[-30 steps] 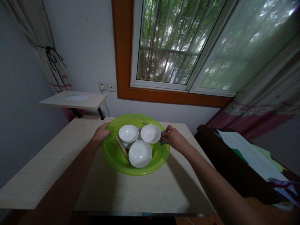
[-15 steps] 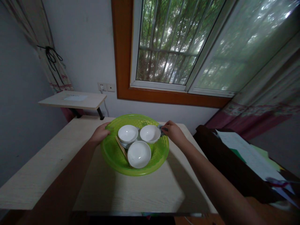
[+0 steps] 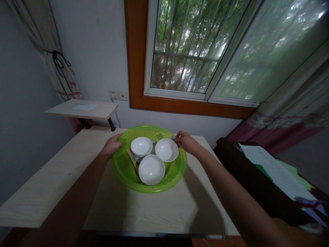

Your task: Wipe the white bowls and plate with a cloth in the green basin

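Note:
A round green basin (image 3: pixel 125 171) sits on a pale wooden table (image 3: pixel 51 185). Inside it lie three white bowls: one at the back left (image 3: pixel 141 146), one at the back right (image 3: pixel 167 150), one at the front (image 3: pixel 151 169). Wooden chopsticks (image 3: pixel 132 159) lean under the bowls on the left. My left hand (image 3: pixel 112 145) grips the basin's left rim. My right hand (image 3: pixel 185 141) is curled at the far right rim, beside the back right bowl, pinching something small and dark that I cannot make out.
A small raised shelf (image 3: pixel 82 109) stands at the table's back left. A window (image 3: pixel 185 51) fills the wall ahead. A dark cabinet (image 3: pixel 246 178) with papers (image 3: pixel 272 171) stands to the right. Curtains hang at both sides.
My right hand has slid back along the rim toward the far side. The back right bowl shifted a little forward and the front bowl a little left. My left hand stayed put.

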Demonstrator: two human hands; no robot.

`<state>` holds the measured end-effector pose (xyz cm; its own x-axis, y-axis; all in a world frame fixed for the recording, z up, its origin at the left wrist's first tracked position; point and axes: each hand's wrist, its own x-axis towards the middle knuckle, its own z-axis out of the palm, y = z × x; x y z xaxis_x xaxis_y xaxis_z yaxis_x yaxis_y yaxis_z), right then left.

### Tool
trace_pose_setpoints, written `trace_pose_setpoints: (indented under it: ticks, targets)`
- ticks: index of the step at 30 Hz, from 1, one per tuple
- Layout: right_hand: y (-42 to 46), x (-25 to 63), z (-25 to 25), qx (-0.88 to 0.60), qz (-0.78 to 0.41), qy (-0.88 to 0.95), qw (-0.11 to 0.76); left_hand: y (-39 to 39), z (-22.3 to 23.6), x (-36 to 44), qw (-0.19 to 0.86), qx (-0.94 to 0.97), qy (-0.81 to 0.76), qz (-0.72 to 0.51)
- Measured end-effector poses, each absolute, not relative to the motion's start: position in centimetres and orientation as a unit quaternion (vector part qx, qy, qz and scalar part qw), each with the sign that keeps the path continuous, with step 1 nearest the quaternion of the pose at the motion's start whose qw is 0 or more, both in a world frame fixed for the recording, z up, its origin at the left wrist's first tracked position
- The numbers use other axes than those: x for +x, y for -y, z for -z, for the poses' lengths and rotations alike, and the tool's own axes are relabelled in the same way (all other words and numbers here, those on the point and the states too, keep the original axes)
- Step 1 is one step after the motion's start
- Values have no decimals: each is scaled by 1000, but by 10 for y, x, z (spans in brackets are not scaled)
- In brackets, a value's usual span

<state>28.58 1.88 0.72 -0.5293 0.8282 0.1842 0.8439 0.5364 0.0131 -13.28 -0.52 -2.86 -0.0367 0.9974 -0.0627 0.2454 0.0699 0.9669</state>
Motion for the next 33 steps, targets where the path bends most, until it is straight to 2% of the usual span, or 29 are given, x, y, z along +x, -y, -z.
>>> trace_pose_setpoints:
  ticks: [10,18,24,33]
  targets:
    - [9,289,-16,-508,18,858,75,0,34,-138,439,556,-571,-415]
    - [-34,276,-6,-490,26,867,86,5,20,-135,452,563,-558,-409]
    - [-54,260,0,-492,26,864,100,-6,30,-139,500,548,-520,-424]
    - [-5,280,-9,-540,22,837,84,-10,38,-139,506,530,-526,-431]
